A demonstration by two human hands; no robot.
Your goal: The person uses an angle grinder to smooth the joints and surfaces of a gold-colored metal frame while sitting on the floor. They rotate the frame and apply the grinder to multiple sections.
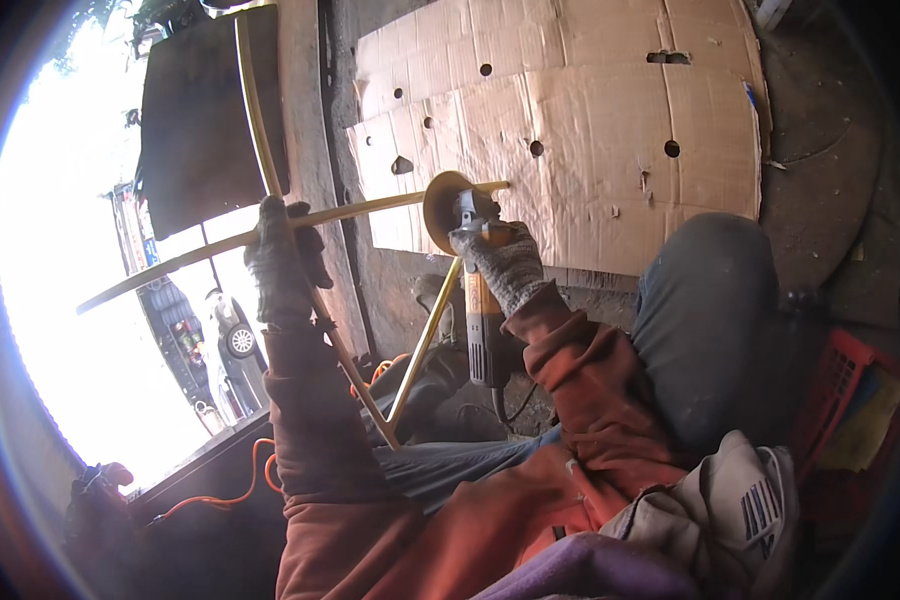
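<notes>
My left hand (pixel 278 262), in a grey knit glove, is closed around a gold-coloured metal frame (pixel 365 208) where its bars cross. One long bar runs across the view, another runs up and away, and two slanting bars meet in a point near my lap. My right hand (pixel 510 262), gloved too, grips an orange and grey angle grinder (pixel 484 335) held with its body hanging toward me. The grinder's round brownish disc (pixel 438 212) overlaps the long bar near its right end. Whether disc and bar touch, I cannot tell.
Flattened cardboard with holes (pixel 590 130) covers the ground ahead. A dark panel (pixel 210 120) stands at the far left, beside a bright opening with a parked car (pixel 238 340). An orange cord (pixel 215 502) lies at lower left. At right are my bent knee (pixel 710 300) and a red crate (pixel 838 375).
</notes>
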